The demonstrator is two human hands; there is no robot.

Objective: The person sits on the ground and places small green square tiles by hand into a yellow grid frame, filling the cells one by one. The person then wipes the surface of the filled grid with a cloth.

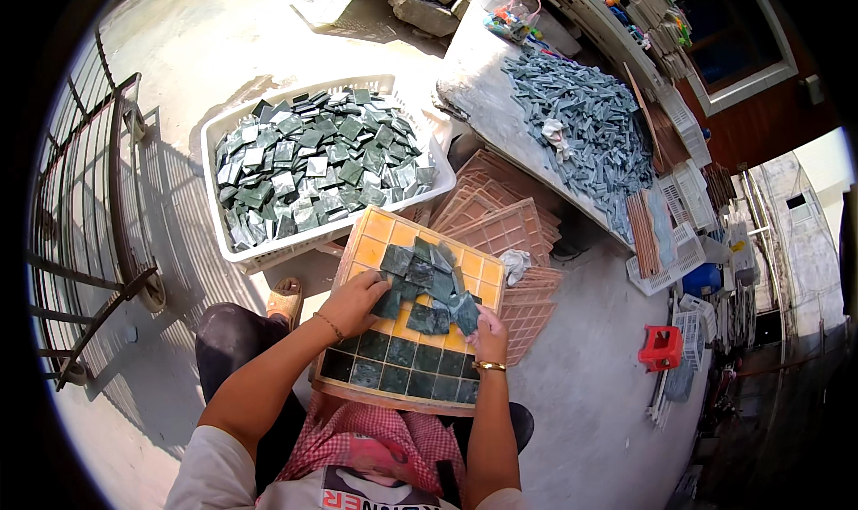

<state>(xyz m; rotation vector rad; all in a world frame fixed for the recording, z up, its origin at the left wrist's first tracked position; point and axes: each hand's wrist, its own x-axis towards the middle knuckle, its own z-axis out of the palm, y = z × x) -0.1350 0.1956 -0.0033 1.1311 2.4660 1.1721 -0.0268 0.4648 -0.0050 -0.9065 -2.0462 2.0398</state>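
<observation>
Our right hand (489, 336) is clamped on a dark green tile (465, 313), thumb and fingers pinching it close to the right edge of the yellow gridded tray (379, 230). Our left hand (356, 303) reaches in over the tray's left edge, its fingertips at the left side of a heap of loose tiles (420, 273); we cannot tell whether they grip one or only touch it. The heap lies across the middle of the tray, some tiles overlapping. Between the heap and the tray's near edge, set tiles (393, 351) fill squares of the grid in rows, while bare yellow squares show along the far edge and toward the far right corner. We have the tray over our lap, above a red-checked cloth (335, 434).

Past the tray's far left corner stands a white crate (212, 170), heaped with green tiles (322, 152). Beyond the tray's right and far edges, reddish gridded trays (500, 233) are piled, with a crumpled white cloth (516, 265) on them. Farther out, a pale worktop (483, 72) carries many narrow grey-blue pieces (581, 108), spread as far as its near right corner. A red stool (661, 347) sits well apart on the right, and a metal railing (116, 166) runs along the left.
</observation>
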